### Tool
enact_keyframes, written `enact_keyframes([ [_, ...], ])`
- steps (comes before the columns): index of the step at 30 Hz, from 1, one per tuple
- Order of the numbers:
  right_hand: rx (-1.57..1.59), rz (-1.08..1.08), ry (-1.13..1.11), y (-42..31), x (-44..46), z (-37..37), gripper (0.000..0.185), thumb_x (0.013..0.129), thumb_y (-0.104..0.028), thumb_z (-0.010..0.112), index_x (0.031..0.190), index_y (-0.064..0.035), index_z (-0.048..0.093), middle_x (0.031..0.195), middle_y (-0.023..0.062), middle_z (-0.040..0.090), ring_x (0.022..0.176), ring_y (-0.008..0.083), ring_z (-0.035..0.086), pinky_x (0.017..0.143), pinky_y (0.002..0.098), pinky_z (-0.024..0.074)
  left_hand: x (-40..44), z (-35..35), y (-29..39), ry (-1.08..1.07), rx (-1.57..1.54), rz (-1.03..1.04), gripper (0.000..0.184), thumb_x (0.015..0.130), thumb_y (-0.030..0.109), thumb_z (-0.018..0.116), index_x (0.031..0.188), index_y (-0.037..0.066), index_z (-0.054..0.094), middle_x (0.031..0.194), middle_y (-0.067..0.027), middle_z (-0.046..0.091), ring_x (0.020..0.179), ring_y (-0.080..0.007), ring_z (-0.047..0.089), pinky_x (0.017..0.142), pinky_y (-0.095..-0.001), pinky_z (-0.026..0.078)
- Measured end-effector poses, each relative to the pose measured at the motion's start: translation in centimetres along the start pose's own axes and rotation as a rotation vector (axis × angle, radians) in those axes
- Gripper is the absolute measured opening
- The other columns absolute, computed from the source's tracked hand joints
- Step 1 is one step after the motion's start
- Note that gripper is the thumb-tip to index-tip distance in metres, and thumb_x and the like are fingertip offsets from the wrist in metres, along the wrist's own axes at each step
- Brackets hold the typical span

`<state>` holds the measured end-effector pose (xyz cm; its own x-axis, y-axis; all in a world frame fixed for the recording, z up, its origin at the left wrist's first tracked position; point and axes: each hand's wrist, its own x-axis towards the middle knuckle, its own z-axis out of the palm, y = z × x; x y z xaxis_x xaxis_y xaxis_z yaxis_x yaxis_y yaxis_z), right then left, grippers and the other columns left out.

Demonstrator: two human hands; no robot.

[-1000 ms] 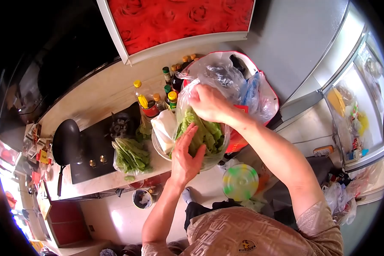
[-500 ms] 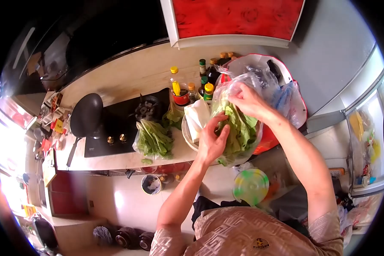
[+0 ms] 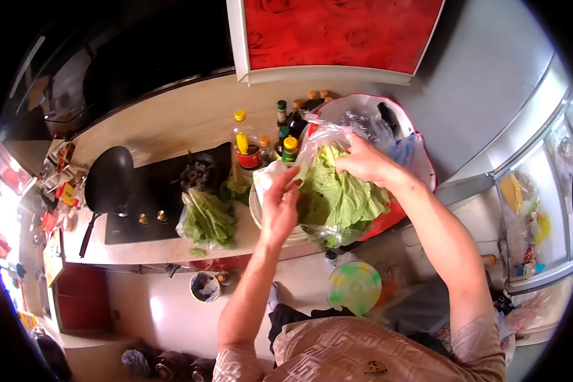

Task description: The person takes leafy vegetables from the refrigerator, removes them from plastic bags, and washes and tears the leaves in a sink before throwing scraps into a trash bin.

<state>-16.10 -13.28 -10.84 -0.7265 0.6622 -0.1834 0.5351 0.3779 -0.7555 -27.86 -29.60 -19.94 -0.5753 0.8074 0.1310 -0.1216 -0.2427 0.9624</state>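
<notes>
A large leafy green vegetable (image 3: 347, 194) sits in a clear plastic bag (image 3: 313, 141) above a pale bowl (image 3: 256, 207) on the counter. My right hand (image 3: 366, 162) pinches the upper part of the leaves near the bag's mouth. At the bag's left side is my left hand (image 3: 280, 200), its fingers apart and slightly curled, with nothing gripped. A white packet (image 3: 265, 178) lies in the bowl, partly behind that hand. Another bagged bunch of greens (image 3: 207, 219) rests on the counter further left.
A black wok (image 3: 110, 178) stands left of the hob (image 3: 149, 197). Sauce bottles (image 3: 282, 134) line the wall. A red-edged bag (image 3: 420, 137) is at the right, before the fridge door (image 3: 541, 197). On the floor are a bin (image 3: 205, 286) and a green-patterned stool (image 3: 354, 286).
The leaves now stand out further from the bag and spread wider. My right hand has moved from the bag's edge onto the leaves, and my left hand has drawn away leftward. The view has shifted.
</notes>
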Motion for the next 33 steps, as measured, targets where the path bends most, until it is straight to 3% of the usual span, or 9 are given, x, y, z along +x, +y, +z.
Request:
enact_keyframes([
  [4,0.34,0.056,-0.128,-1.2,-0.7,-2.2,0.081,0.066,-0.011,0.06,0.139,0.003,0.029,0.126,0.0182,0.049,0.115,0.0248,0.047,0.096,0.0325,0.038,0.8,-0.9,2.8,-0.1,0.059,-0.034,0.032,0.091,0.006,0.048,0.122,0.002,0.055,0.11,-0.0048,0.061,0.099,-0.0123,0.055,0.089,-0.0247,0.041],
  [8,0.594,-0.029,-0.13,-1.7,-0.9,-3.7,0.073,0.069,-0.008,0.057,0.138,-0.0012,0.035,0.118,0.0111,0.053,0.106,0.017,0.051,0.092,0.0298,0.0419,1.4,-1.3,5.4,-0.136,0.086,-0.093,0.03,0.093,0.017,0.05,0.12,0.004,0.057,0.111,-0.0028,0.062,0.106,-0.0137,0.055,0.089,-0.027,0.04],
  [13,0.897,-0.068,-0.247,-1.3,0.5,-3.7,0.028,0.076,-0.012,0.051,0.1,-0.0012,0.061,0.09,0.0095,0.064,0.079,0.0197,0.062,0.076,0.0321,0.0509,1.3,-0.1,6.6,-0.151,0.272,0.028,0.035,0.093,0.024,0.053,0.123,0.004,0.055,0.113,-0.0054,0.061,0.103,-0.0124,0.054,0.091,-0.0258,0.041],
  [20,0.98,0.257,-0.131,-3.2,-3.2,-0.9,0.031,0.087,-0.03,0.049,0.102,-0.0055,0.059,0.092,0.0086,0.062,0.078,0.0211,0.062,0.07,0.0356,0.0504,-1.2,-0.7,6.7,-0.181,-0.334,-0.291,0.058,0.092,0.048,0.048,0.13,0.004,0.049,0.129,-0.0108,0.05,0.117,-0.0189,0.047,0.099,-0.031,0.036],
  [24,0.827,-0.042,-0.097,-5.4,-5.2,1.3,0.039,0.094,-0.042,0.043,0.107,-0.0072,0.055,0.102,0.0069,0.06,0.081,0.0173,0.062,0.062,0.033,0.0541,-1.5,-2.5,7.7,-0.264,-0.361,-0.452,0.073,0.088,0.055,0.051,0.138,0.004,0.036,0.133,-0.0124,0.045,0.118,-0.0207,0.047,0.099,-0.0341,0.038],
  [26,0.822,-0.075,-0.179,-5.4,-4.8,1.8,0.046,0.096,-0.045,0.039,0.11,-0.0045,0.054,0.107,0.0103,0.058,0.085,0.019,0.062,0.064,0.0362,0.0551,-1.0,-2.8,8.9,-0.332,-0.139,-0.439,0.068,0.082,0.024,0.067,0.137,0.001,0.035,0.124,-0.0123,0.053,0.108,-0.02,0.054,0.093,-0.0327,0.043],
  [29,0.733,0.015,-0.069,-3.7,-2.8,2.6,0.058,0.092,-0.05,0.044,0.135,-0.0121,0.035,0.115,0.012,0.052,0.087,0.02,0.06,0.068,0.0372,0.0559,-0.9,-4.3,8.0,-0.276,0.084,-0.306,0.058,0.072,-0.006,0.055,0.128,-0.002,0.045,0.111,-0.0104,0.06,0.101,-0.0192,0.058,0.088,-0.032,0.047],
  [32,0.17,-0.26,0.2,-2.5,-1.3,2.3,0.062,0.092,-0.052,0.043,0.134,-0.0081,0.034,0.114,0.0158,0.05,0.089,0.0225,0.059,0.068,0.0402,0.0561,-1.6,-6.8,9.5,-0.277,-0.014,-0.4,0.058,0.071,-0.006,0.055,0.128,-0.004,0.045,0.112,-0.0119,0.059,0.102,-0.0167,0.057,0.088,-0.0293,0.046],
  [33,0.508,-0.077,0.08,-3.2,-1.4,2.2,0.061,0.092,-0.052,0.043,0.132,-0.0067,0.036,0.111,0.0144,0.051,0.089,0.0219,0.059,0.069,0.0403,0.0558,-1.8,-7.2,9.3,-0.269,-0.029,-0.377,0.057,0.073,-0.008,0.053,0.128,-0.004,0.045,0.11,-0.0111,0.06,0.098,-0.0157,0.058,0.084,-0.0275,0.047],
])
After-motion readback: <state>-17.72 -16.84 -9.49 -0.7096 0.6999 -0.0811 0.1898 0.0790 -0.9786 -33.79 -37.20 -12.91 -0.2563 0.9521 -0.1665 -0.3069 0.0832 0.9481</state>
